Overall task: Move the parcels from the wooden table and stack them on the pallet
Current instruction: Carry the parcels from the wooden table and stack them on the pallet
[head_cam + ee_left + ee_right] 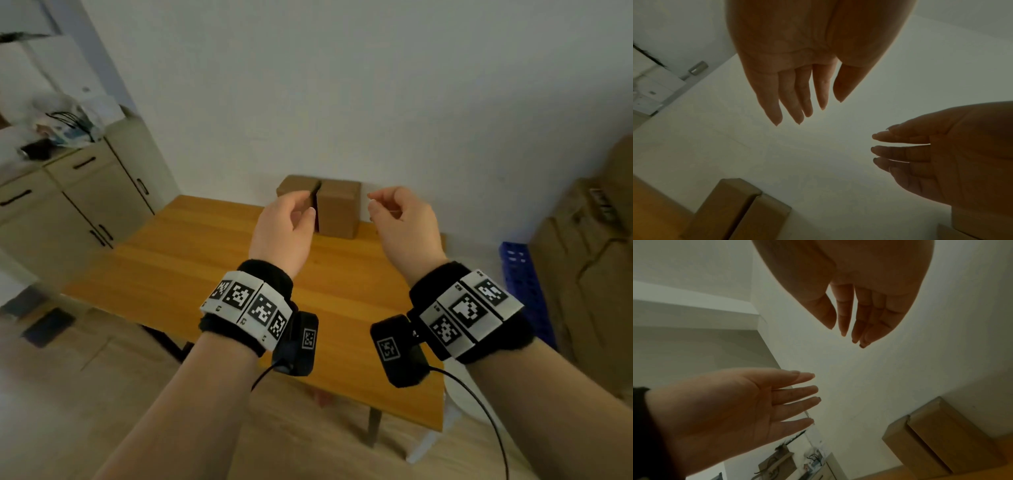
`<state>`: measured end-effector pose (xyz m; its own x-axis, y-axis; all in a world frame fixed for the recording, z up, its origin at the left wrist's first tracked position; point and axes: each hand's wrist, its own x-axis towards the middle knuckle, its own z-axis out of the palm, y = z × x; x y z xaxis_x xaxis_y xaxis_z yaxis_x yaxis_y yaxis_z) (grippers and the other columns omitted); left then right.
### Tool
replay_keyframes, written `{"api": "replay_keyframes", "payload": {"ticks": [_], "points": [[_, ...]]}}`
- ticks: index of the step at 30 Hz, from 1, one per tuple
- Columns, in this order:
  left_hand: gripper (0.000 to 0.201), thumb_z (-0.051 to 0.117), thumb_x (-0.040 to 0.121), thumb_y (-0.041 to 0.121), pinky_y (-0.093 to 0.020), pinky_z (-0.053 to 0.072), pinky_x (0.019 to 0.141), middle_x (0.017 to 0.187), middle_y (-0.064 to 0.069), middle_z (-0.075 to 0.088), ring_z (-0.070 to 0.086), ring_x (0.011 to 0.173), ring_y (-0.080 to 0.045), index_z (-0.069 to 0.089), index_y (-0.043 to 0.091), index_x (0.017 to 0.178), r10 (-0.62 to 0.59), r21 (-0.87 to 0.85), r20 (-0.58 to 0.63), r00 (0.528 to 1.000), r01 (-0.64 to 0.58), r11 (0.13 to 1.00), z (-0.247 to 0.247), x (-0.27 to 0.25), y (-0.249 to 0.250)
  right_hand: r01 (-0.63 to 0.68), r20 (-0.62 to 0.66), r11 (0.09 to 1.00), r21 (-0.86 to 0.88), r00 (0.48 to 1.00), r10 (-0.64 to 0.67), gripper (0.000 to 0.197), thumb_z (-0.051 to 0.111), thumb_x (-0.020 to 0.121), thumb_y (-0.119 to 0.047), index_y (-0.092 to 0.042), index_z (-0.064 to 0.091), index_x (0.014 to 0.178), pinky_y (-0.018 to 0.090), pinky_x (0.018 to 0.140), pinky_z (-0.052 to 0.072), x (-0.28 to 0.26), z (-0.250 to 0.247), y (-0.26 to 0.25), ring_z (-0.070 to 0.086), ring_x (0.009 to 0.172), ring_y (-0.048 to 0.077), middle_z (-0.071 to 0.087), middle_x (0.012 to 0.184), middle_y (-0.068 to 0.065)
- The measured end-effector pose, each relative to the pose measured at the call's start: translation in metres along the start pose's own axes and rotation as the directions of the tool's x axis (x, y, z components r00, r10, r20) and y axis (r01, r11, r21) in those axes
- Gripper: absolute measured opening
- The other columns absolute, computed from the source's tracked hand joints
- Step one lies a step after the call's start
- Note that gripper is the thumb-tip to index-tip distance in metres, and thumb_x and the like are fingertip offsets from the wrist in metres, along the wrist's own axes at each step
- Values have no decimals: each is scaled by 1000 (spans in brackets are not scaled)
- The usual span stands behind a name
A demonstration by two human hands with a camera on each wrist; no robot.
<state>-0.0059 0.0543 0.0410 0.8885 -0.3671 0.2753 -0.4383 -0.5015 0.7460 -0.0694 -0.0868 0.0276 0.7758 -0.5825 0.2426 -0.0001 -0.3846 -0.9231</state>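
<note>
Two brown cardboard parcels stand side by side at the far edge of the wooden table [205, 260], against the wall: the left parcel [294, 186] and the right parcel [339, 212]. My left hand [301, 205] hovers in front of the left parcel, fingers relaxed and empty. My right hand [380, 205] hovers just right of the right parcel, also empty. Neither hand touches a parcel. The left wrist view shows the left hand [803, 100] with fingers extended above the parcels [731, 207]. The right wrist view shows the right hand [849, 321] likewise, with the parcels [941, 426] below.
A blue plastic pallet [524, 287] stands on the floor to the right of the table, beside large cardboard boxes [589, 274]. A beige cabinet [78, 205] with clutter on top stands at the left. A white wall rises behind the table.
</note>
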Motion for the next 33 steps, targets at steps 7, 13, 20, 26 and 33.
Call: {"api": "replay_keyframes", "payload": {"ticks": [7, 13, 20, 26, 33], "points": [[38, 45, 97, 22, -21, 38, 96, 133, 3, 53, 50, 119, -10, 46, 18, 134, -26, -4, 68, 997, 26, 1000, 0, 57, -51, -63, 17, 989, -137, 998, 66, 25, 49, 97, -20, -14, 58, 118, 4, 61, 34, 46, 47, 17, 52, 86, 2, 59, 100, -6], [38, 44, 97, 23, -21, 37, 97, 134, 3, 52, 49, 120, -9, 45, 19, 135, 1, 37, 144, 990, -6, 999, 23, 127, -87, -181, 34, 967, -177, 981, 190, 43, 46, 98, -29, -16, 44, 138, 25, 93, 42, 119, 89, 59, 50, 121, 15, 49, 140, 2], [40, 45, 96, 25, -20, 37, 96, 135, 3, 51, 49, 119, -9, 44, 20, 136, -77, 153, 266, 961, 37, 988, 60, 218, -134, -295, 93, 879, -375, 931, 352, 56, 42, 97, -39, -23, 25, 148, 40, 115, 20, 215, 147, 132, 16, 144, 22, 13, 158, 2], [39, 44, 97, 23, -18, 34, 93, 134, 1, 51, 48, 119, -10, 44, 17, 136, -121, 160, 322, 939, 72, 984, 90, 253, -158, -255, 131, 748, -612, 901, 414, 59, 35, 96, -50, -31, 17, 150, 44, 116, 12, 246, 170, 168, -6, 145, 30, -12, 159, 3], [43, 45, 96, 29, -34, 40, 103, 133, -2, 52, 48, 123, -17, 44, 14, 136, -142, 127, 429, 892, 96, 987, 130, 265, -167, -270, 37, 835, -479, 944, 327, 46, 43, 96, -43, -37, 38, 141, 41, 118, 11, 208, 169, 180, -3, 146, 27, -11, 159, 2]]}}
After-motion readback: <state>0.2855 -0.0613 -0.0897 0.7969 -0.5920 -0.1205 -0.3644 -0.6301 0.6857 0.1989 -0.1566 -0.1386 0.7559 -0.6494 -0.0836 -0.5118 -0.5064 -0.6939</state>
